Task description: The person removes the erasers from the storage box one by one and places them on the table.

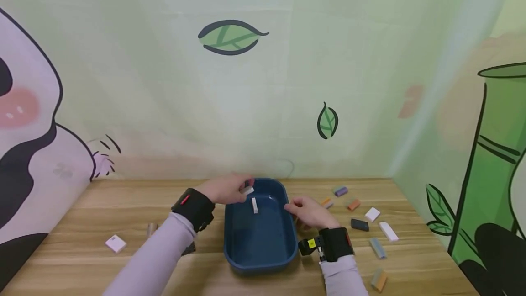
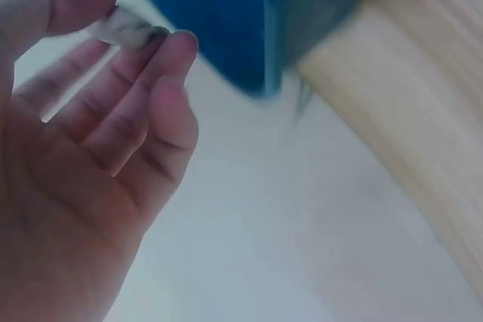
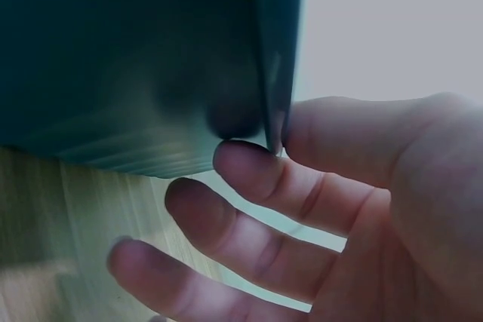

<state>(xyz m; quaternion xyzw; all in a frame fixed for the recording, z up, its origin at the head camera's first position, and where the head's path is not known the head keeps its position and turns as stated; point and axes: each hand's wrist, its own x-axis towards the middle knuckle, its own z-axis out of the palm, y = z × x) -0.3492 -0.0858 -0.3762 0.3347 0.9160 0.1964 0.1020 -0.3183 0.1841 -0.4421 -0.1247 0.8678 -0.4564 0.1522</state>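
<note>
In the head view my left hand (image 1: 227,188) is over the far left rim of a dark blue plastic bin (image 1: 260,241). Its thumb and fingertips pinch a small white eraser-like block (image 1: 247,190), which appears blurred in the left wrist view (image 2: 128,28). Another small white block (image 1: 255,205) is inside the bin, towards its far end. My right hand (image 1: 312,213) grips the bin's right rim between thumb and index finger. The right wrist view shows that thumb (image 3: 339,137) on one side of the bin wall, with the other fingers spread below.
Right of the bin lie several small blocks: purple-grey (image 1: 340,191), orange (image 1: 354,204), black (image 1: 359,224), white (image 1: 388,231), blue-grey (image 1: 377,248) and orange-grey (image 1: 379,280). Left of it are a white block (image 1: 116,243) and a brownish one (image 1: 151,229). A printed cloth (image 1: 246,104) hangs behind the wooden table.
</note>
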